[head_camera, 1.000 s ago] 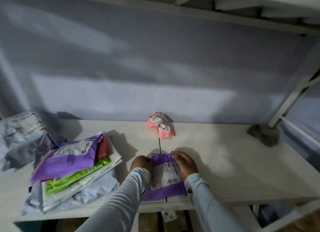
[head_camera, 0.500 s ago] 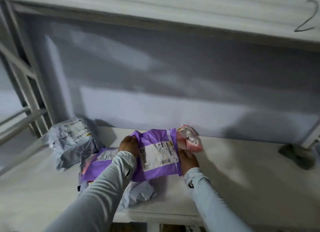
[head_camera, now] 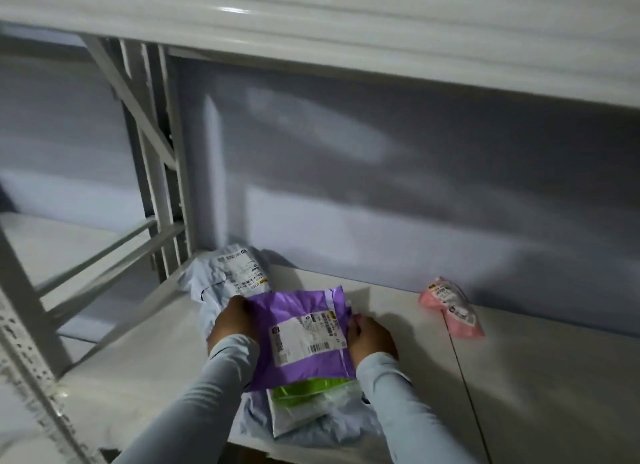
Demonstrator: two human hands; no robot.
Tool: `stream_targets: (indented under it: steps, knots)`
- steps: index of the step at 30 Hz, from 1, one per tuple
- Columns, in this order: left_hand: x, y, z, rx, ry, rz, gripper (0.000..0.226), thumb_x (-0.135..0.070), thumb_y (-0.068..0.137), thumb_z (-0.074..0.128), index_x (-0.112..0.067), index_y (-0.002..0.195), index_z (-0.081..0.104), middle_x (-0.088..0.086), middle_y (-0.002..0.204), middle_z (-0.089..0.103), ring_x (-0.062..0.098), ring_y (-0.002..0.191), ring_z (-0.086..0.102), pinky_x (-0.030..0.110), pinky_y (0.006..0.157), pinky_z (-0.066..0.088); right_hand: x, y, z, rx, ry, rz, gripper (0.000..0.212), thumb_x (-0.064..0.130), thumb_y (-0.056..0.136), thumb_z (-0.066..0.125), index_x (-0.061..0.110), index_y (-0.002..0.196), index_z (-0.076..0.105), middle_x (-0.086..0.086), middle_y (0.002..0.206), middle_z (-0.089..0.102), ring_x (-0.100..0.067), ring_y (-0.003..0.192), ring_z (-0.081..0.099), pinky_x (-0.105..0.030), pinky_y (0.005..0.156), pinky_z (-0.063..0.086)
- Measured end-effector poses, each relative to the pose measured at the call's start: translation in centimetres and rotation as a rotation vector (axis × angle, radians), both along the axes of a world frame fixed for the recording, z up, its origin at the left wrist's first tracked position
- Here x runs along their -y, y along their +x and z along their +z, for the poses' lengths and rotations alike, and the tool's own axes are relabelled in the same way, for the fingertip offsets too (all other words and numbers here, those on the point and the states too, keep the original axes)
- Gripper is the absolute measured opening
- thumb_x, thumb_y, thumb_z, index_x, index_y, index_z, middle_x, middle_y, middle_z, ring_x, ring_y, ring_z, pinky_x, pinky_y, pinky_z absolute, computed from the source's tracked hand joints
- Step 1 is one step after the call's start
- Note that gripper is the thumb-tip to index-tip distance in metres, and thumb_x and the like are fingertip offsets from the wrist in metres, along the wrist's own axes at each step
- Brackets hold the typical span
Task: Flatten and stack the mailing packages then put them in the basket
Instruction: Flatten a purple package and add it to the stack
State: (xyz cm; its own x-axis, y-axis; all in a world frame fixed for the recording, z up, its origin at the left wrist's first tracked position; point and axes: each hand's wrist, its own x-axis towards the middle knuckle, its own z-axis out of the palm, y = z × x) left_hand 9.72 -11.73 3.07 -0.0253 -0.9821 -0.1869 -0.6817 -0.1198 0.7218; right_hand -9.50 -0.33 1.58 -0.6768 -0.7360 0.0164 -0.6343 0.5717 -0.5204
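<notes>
Head view, purple mailing package (head_camera: 304, 335) atop the stack (head_camera: 308, 408) on the white shelf (head_camera: 540, 377), left hand (head_camera: 233, 323) gripping its 9 o'clock edge, right hand (head_camera: 370, 339) gripping its 3 o'clock edge, pink package (head_camera: 450, 306) well apart at 3 o'clock, grey package (head_camera: 228, 273) at 11 o'clock.

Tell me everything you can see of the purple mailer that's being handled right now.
The purple mailer is a glossy plastic bag with a white shipping label and barcode facing up, its print too blurred to read. It looks fairly flat, with slight wrinkles. It lies on top of the stack, over a green package and pale grey ones, on the white shelf. The left hand holds its left edge and the right hand its right edge.
</notes>
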Motion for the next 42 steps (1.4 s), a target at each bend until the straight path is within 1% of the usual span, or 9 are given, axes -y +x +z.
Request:
stream_targets:
  steps: [7, 11, 15, 18, 20, 25, 27, 30, 42]
  knots:
    - [-0.9, -1.3, 1.0, 0.278, -0.542, -0.227, 0.038, -0.032, 0.081, 0.054, -0.040, 0.118, 0.057, -0.003, 0.133, 0.049, 0.028, 0.118, 0.049, 0.041, 0.094, 0.045, 1.1, 1.6, 3.4, -0.253, -0.025, -0.086, 0.040, 0.029, 0.089, 0.042, 0.017, 0.127, 0.039, -0.009, 0.126, 0.048, -0.032, 0.112, 0.053, -0.036, 0.084, 0.045]
    - [-2.6, -5.1, -0.7, 0.401, -0.428, -0.617, 0.052, -0.048, 0.085, 0.037, -0.036, 0.135, 0.042, -0.007, 0.147, 0.038, 0.025, 0.134, 0.038, 0.042, 0.107, 0.035, 2.9, 3.9, 2.6, -0.347, -0.032, 0.324, 0.052, 0.032, 0.084, 0.033, 0.032, 0.136, 0.038, 0.004, 0.138, 0.043, -0.023, 0.130, 0.039, -0.044, 0.103, 0.038]
    - [-3.4, -5.7, -4.7, 0.425, -0.240, -0.642, 0.061, -0.042, 0.094, 0.027, -0.028, 0.150, 0.009, -0.010, 0.159, 0.002, 0.018, 0.147, 0.002, 0.041, 0.119, 0.009, 3.6, 4.3, 0.0, -0.406, 0.168, 0.460, 0.051, 0.038, 0.092, 0.022, 0.032, 0.139, 0.040, 0.010, 0.146, 0.041, -0.012, 0.138, 0.032, -0.039, 0.116, 0.014]
    - [-3.8, -5.1, -5.7, 0.453, -0.325, -0.606, 0.064, -0.046, 0.091, 0.013, -0.028, 0.151, 0.001, -0.009, 0.159, -0.003, 0.016, 0.147, -0.004, 0.038, 0.119, 0.000, 3.6, 4.4, -1.4, -0.455, 0.198, 0.436, 0.055, 0.042, 0.081, 0.027, 0.028, 0.110, 0.071, 0.011, 0.114, 0.069, -0.007, 0.109, 0.062, -0.030, 0.102, 0.039]
    - [-3.9, -5.0, -6.1, 0.419, -0.352, -0.577, 0.079, -0.049, 0.075, -0.009, -0.030, 0.151, 0.004, -0.009, 0.159, -0.001, 0.016, 0.147, -0.003, 0.037, 0.118, -0.001, 3.9, 4.4, -2.4, -0.433, 0.218, 0.466, 0.052, 0.042, 0.078, 0.032, 0.026, 0.104, 0.074, 0.010, 0.108, 0.071, -0.008, 0.103, 0.066, -0.029, 0.102, 0.040]
    - [-3.5, -5.0, -7.2, 0.353, -0.360, -0.487, 0.087, -0.054, 0.066, -0.019, -0.044, 0.147, 0.011, -0.007, 0.159, 0.007, 0.014, 0.147, 0.002, 0.035, 0.118, 0.002, 3.9, 5.2, -1.7, -0.400, 0.225, 0.336, 0.065, 0.041, 0.066, 0.030, 0.020, 0.112, 0.071, 0.001, 0.123, 0.065, -0.022, 0.117, 0.059, -0.034, 0.113, -0.013]
    - [-3.3, -4.9, -7.6, 0.347, -0.356, -0.475, 0.085, -0.056, 0.068, -0.018, -0.045, 0.146, 0.011, -0.007, 0.159, 0.008, 0.014, 0.147, 0.003, 0.036, 0.119, 0.003, 4.1, 4.8, -2.1, -0.379, 0.181, 0.304, 0.078, 0.041, 0.071, 0.017, 0.017, 0.141, 0.045, -0.004, 0.151, 0.036, -0.025, 0.141, 0.028, -0.033, 0.109, -0.026]
    - [-3.2, -4.8, -7.7, 0.342, -0.342, -0.472, 0.085, -0.057, 0.068, -0.017, -0.045, 0.146, 0.013, -0.007, 0.159, 0.009, 0.014, 0.147, 0.005, 0.037, 0.118, 0.003, 4.5, 4.4, -2.4, -0.319, 0.282, 0.327, 0.072, 0.042, 0.084, 0.020, 0.018, 0.151, 0.016, -0.002, 0.159, 0.010, -0.023, 0.147, 0.003, -0.038, 0.115, -0.012]
    - [-2.9, -4.5, -7.5, 0.318, -0.309, -0.432, 0.088, -0.062, 0.066, -0.011, -0.044, 0.144, 0.026, -0.011, 0.155, 0.025, 0.015, 0.145, 0.016, 0.035, 0.119, 0.013, 5.0, 4.2, -2.3, -0.235, 0.293, 0.325, 0.076, 0.044, 0.076, 0.021, 0.014, 0.146, 0.030, -0.008, 0.153, 0.029, -0.026, 0.141, 0.022, -0.041, 0.119, 0.012]
